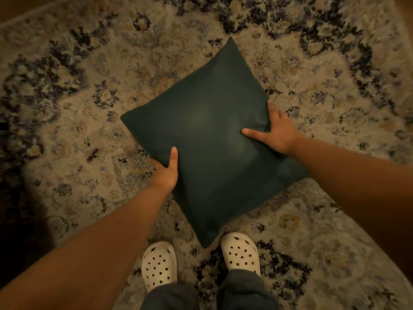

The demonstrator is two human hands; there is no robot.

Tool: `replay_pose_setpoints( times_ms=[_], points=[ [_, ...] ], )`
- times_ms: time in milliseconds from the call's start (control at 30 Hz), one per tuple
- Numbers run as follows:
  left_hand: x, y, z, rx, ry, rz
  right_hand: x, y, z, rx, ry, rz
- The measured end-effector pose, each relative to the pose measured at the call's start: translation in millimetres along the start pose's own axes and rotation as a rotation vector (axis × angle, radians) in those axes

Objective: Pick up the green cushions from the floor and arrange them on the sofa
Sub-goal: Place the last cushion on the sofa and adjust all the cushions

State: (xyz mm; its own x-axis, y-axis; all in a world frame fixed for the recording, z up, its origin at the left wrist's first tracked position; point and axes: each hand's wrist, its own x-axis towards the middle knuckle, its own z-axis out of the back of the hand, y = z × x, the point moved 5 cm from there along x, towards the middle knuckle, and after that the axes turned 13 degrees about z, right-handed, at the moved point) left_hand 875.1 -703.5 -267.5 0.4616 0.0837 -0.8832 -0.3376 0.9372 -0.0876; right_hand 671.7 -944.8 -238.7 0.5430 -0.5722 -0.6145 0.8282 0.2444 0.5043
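A dark green square cushion [207,139] fills the middle of the head view, turned like a diamond over the patterned rug. My left hand [166,171] grips its lower left edge, thumb on top and fingers hidden underneath. My right hand [273,133] grips the right edge, thumb pressed onto the top face and fingers wrapped round the side. Its near corner hangs just above my shoes. The sofa is out of view.
A beige and navy floral rug [89,108] covers nearly the whole floor. My white perforated clogs [159,265] [241,253] stand at the bottom centre. Bare dark floor [13,10] shows at the top left corner.
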Motion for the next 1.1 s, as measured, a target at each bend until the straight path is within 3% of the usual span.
replay_pose_setpoints(
  times_ms=[200,400,633,800,1100],
  points=[
    [19,-12,9,-0.120,0.054,-0.216,30,-9,5,0.288,0.032,0.057],
    [18,-14,15,-0.485,0.144,-0.079,20,-10,1,0.516,-0.074,0.010],
    [-16,-17,59,-0.614,-0.019,-0.136,-21,27,-12,0.783,-0.194,0.045],
    [-48,-7,108,-0.632,-0.127,-0.167,-49,63,-12,0.849,-0.244,0.069],
    [-136,22,202,-0.744,-0.241,-0.232,-111,145,21,0.768,-0.180,0.182]
  ],
)
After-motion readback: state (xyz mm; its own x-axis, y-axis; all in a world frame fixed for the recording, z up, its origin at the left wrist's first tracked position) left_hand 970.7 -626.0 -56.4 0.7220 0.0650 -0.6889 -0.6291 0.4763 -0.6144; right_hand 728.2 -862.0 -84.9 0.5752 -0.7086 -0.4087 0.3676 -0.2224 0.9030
